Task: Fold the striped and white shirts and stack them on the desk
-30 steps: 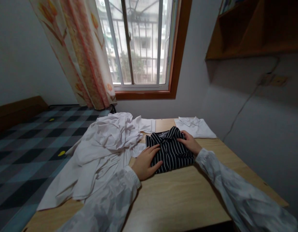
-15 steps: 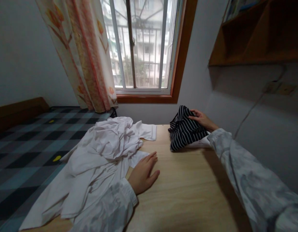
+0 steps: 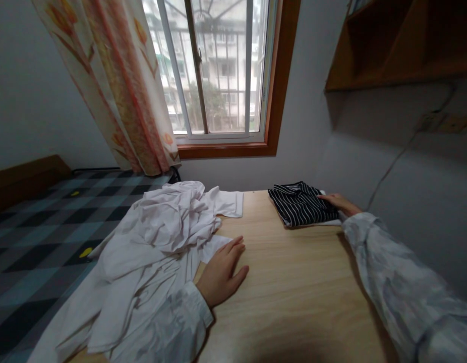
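A folded black garment with white stripes (image 3: 303,204) lies flat at the back right of the wooden table (image 3: 294,282), with something white under it. My right hand (image 3: 341,202) touches its right edge, fingers stretched out over the cloth. My left hand (image 3: 223,275) lies flat on the table near the middle, thumb apart, holding nothing. Beside it, a rumpled heap of white cloth (image 3: 165,217) spreads along the table's left side, and a white corner of cloth shows just beyond my left fingers.
A bed with a checked cover (image 3: 40,252) stands to the left. Behind the table are a window (image 3: 218,75) and a flowered curtain (image 3: 116,91). A wooden shelf (image 3: 388,55) hangs at the upper right, above a cable on the wall.
The striped garment, raised and bunched before, now lies flat on the white item. My right hand has moved down and right to its edge. My left hand has stayed on the table.
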`<move>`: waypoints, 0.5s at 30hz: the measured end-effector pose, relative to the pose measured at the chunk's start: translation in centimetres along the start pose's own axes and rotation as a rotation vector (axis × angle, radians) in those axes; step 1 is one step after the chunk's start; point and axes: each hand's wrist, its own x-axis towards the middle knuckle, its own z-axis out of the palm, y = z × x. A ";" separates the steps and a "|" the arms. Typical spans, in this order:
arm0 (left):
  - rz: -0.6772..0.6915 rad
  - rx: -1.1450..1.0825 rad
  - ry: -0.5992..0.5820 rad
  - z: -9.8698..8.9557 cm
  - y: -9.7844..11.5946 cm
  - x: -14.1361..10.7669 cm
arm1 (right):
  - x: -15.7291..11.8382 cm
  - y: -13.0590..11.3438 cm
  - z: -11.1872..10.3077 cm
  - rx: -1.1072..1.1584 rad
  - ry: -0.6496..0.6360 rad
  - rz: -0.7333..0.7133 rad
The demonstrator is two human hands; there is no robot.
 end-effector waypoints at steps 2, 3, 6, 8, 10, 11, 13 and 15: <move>0.006 0.012 -0.003 0.0 0.0 0.0 | 0.2 0.0 0.3 -0.067 -0.026 0.047; 0.009 0.018 -0.004 0.0 0.0 0.0 | 0.5 -0.2 0.5 -0.097 -0.023 0.055; 0.019 0.029 0.004 -0.1 0.0 0.1 | 1.5 -0.8 0.5 -0.155 0.050 0.009; 0.024 0.031 0.005 -0.1 0.1 0.1 | 1.9 -1.0 0.1 -0.201 0.107 -0.020; 0.024 0.035 0.000 -0.2 0.1 0.2 | 1.8 -0.9 -0.4 -0.248 0.144 -0.026; 0.023 0.038 -0.005 -0.2 0.2 0.2 | 1.6 -0.7 -0.7 -0.272 0.157 -0.019; 0.020 0.042 -0.012 -0.2 0.1 0.2 | 0.8 -0.1 -1.2 -0.318 0.171 0.009; 0.020 0.042 -0.016 -0.1 0.1 0.2 | 0.0 0.6 -1.6 -0.356 0.167 0.033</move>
